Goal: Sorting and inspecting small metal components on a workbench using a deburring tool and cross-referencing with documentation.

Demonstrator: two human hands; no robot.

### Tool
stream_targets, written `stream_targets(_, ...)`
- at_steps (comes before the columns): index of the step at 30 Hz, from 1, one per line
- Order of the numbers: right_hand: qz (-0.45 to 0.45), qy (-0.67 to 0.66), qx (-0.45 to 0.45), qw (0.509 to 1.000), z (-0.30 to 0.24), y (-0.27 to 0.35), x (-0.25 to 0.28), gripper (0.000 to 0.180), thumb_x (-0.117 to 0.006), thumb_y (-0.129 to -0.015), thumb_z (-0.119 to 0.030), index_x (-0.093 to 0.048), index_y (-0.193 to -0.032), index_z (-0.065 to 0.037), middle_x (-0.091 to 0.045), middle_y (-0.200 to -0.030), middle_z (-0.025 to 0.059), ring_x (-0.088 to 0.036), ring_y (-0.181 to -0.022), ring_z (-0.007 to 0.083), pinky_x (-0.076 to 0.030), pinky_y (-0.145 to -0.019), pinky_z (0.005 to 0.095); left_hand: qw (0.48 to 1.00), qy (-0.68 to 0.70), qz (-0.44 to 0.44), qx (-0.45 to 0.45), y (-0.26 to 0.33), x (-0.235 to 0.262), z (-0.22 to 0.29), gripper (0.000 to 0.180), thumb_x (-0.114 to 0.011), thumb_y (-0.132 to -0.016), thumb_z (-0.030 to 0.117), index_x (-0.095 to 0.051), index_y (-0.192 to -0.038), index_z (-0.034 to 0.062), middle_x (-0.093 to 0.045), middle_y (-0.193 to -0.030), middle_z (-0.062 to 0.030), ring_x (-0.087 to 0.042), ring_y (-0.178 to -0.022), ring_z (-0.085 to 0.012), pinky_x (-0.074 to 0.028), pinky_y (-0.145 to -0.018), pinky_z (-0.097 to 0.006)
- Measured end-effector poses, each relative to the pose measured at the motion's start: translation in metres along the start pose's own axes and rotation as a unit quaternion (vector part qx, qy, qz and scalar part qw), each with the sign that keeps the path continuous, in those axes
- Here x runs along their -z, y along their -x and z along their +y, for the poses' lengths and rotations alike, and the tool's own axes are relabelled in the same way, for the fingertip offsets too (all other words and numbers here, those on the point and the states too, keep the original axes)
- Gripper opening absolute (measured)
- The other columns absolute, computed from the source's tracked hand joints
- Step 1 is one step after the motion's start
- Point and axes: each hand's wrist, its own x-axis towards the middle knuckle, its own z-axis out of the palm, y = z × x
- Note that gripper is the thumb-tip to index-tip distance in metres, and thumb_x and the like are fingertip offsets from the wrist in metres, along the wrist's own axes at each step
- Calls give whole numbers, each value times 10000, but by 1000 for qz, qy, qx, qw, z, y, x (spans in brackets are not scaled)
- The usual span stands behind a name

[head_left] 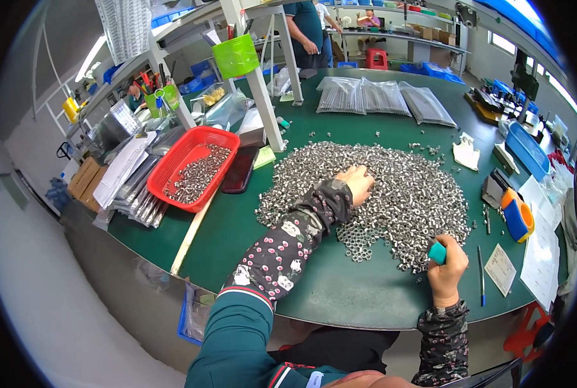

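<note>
A wide heap of small silvery nut-like metal rings (398,187) covers the middle of the green table. My left hand (356,184) rests on top of the heap, its fingers spread among the rings. My right hand (449,268) is wrapped round a teal block with a dark end (437,253), at the heap's near right edge. Between the hands, a patch of rings (359,243) lies in a single flat layer at the near side. What the left fingertips touch is too small to make out.
A red basket (162,174) with more rings stands left, beside a dark phone-like slab (240,169). Bagged rods (366,97) lie at the back. On the right are a white glove (466,152), an orange-and-blue tape dispenser (518,216), a pen (481,275) and a paper card (500,269).
</note>
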Motion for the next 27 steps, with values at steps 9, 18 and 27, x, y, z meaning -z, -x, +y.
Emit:
stream_targets(9, -19, -9, 1, 1000, -1, 2, -4, 206, -550, -575, 65, -538, -763, -19, -553, -646, 111, -554, -566, 269, -425, -506, 323, 999, 39, -9, -2, 19, 12, 4, 271, -592, -727, 181, -538, -968, 71, -467, -945, -113, -468, -934, -283, -400, -801, -362)
stream_targets(18, -47, -1, -4, 999, 1, 6, -4, 240, -565, -559, 60, -534, -782, -22, -552, -657, 111, -550, -582, 286, -427, -521, 337, 996, 76, -25, -42, 86, 26, 5, 289, -595, -726, 180, -520, -979, 63, -494, -915, -113, -498, -892, -289, -421, -766, -361)
stream_targets(27, -24, 23, -25, 999, 9, 2, -8, 255, -527, -549, 48, -541, -777, -66, -542, -644, 107, -542, -576, 286, -416, -505, 355, 993, 115, -19, 9, 77, 16, 1, 221, -541, -768, 154, -547, -976, 79, -494, -943, -129, -503, -925, -288, -421, -790, -364)
